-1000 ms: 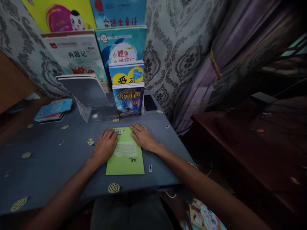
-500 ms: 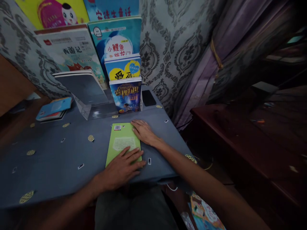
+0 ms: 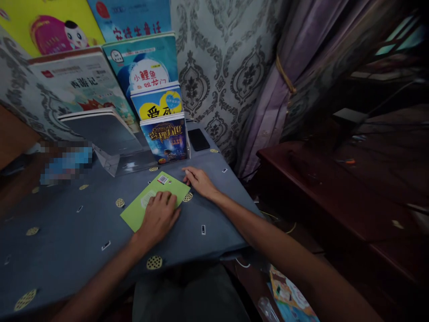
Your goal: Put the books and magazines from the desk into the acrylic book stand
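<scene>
A green book (image 3: 134, 213) lies turned at an angle on the table, its back cover with a barcode facing up. My left hand (image 3: 160, 212) rests on the cover with fingers a little bent, covering the book's middle and lower right edge. Just beyond the book's upper right corner, my right hand (image 3: 199, 181) is low over the cloth, its fingers loosely curved with nothing visible in them. A small gap seems to separate it from the book.
Behind stands a clear display rack (image 3: 129, 166) with several upright books, including a dark blue one (image 3: 166, 141). A black phone (image 3: 199, 139) lies to its right. At the left is a blurred blue item (image 3: 67, 164). Patterned blue cloth (image 3: 83, 228) covers the table; a dark red cabinet (image 3: 301, 179) stands right.
The green book has turned clockwise, its top swinging right, with my left hand on it. My right hand has come off the book's edge, its fingers more curved. The view has shifted slightly.
</scene>
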The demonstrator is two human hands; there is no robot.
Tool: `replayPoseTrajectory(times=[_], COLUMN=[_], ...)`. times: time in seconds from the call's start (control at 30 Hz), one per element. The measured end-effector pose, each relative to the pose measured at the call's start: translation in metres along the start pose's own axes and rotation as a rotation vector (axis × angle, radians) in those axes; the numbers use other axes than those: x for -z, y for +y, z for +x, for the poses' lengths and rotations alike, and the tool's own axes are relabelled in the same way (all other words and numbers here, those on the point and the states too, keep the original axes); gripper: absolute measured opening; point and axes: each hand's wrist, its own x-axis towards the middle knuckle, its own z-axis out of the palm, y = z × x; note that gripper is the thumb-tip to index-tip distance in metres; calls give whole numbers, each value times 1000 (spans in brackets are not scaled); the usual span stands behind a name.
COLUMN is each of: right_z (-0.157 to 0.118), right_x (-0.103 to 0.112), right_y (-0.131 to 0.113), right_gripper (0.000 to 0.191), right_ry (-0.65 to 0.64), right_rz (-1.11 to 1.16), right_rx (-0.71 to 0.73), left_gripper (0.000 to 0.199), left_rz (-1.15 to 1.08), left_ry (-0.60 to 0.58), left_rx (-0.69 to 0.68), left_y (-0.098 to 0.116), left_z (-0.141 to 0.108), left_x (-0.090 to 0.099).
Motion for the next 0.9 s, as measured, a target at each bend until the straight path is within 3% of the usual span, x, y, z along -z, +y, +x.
replayPoseTrajectory(times=[0.17, 0.37, 0.57, 0.9], right_z=[5, 13, 16, 14], right_x=[-2, 0, 3, 3], right_y=[12, 22, 23, 18], right_gripper=[32, 30, 27, 28], right_ry=[27, 51, 106, 89], right_rz=[225, 468, 469, 367], right_rx=[-39, -136, -149, -127], left_gripper=[20, 31, 35, 37], left_rz=[143, 144, 162, 147], left_ry=[-191, -338, -354, -329], left_rx=[76, 147, 177, 187], left_y=[19, 22, 21, 21], left_z=[30, 50, 62, 61], left_x=[4, 16, 11, 7])
